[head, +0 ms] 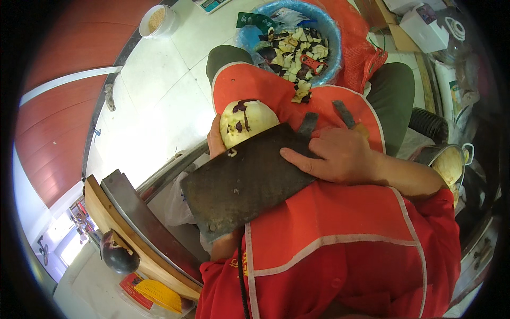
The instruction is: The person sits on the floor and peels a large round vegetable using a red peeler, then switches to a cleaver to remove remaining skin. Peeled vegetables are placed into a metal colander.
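My right hand [338, 155] is closed on a large dark metal cleaver [251, 183], its thumb pressed flat on the blade. The blade's far edge lies against a mostly peeled eggplant [247, 121] with a few dark purple patches of skin. My left hand [215, 137] holds the eggplant from its left side; most of this hand is hidden under the blade. A strip of peel [302, 91] rests on the red apron [263, 85] over my lap.
Beyond my knees stands a blue-lined tub [338, 44] with peelings and a red peeler [312, 63]. A white bucket of grain [159, 24] is at the upper left. Another eggplant [119, 255] lies by a wooden board [147, 259], lower left. A pot with peeled pieces [448, 165] is at right.
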A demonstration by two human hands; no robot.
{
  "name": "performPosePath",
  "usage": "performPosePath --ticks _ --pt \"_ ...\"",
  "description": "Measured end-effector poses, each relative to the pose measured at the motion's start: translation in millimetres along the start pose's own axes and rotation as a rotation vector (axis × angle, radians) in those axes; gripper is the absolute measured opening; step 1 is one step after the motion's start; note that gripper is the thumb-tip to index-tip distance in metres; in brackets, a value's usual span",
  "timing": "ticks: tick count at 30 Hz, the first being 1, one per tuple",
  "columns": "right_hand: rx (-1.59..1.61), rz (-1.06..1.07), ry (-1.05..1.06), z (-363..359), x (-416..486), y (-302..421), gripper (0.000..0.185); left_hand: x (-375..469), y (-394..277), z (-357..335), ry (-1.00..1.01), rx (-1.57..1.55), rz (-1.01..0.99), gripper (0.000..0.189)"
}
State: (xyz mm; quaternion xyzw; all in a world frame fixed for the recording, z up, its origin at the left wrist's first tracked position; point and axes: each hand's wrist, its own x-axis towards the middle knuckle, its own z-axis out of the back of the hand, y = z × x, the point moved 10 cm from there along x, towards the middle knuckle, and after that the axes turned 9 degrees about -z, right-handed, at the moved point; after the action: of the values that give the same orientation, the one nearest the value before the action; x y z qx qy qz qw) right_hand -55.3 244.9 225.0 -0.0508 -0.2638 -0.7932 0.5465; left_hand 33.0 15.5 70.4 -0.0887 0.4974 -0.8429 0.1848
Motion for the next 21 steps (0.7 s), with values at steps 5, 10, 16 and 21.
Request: performPosePath --ticks 5,10,16,21 --pt "-0.035 -0.028 -0.001 -4.7 -0.4 -4.0 0.058 -0.3 -19.1 -2.9 -0.047 -0.07 0.016 0.064" --pt "-0.042 -0.023 0.048 -16.2 -5.9 -17.0 0.049 -0.9 0.3 -4.2 -0.115 -0.073 0.043 0.065" --pt "-0.077 -0.029 0.091 -18.8 -14.2 -25.4 0.05 0.4 -12.3 -5.2 -0.151 -0.142 0.073 0.068" --pt "-0.235 -0.277 0.121 -26.3 -42.0 -93.1 0.055 6.6 -81.9 2.2 -0.026 0.071 0.208 0.098"
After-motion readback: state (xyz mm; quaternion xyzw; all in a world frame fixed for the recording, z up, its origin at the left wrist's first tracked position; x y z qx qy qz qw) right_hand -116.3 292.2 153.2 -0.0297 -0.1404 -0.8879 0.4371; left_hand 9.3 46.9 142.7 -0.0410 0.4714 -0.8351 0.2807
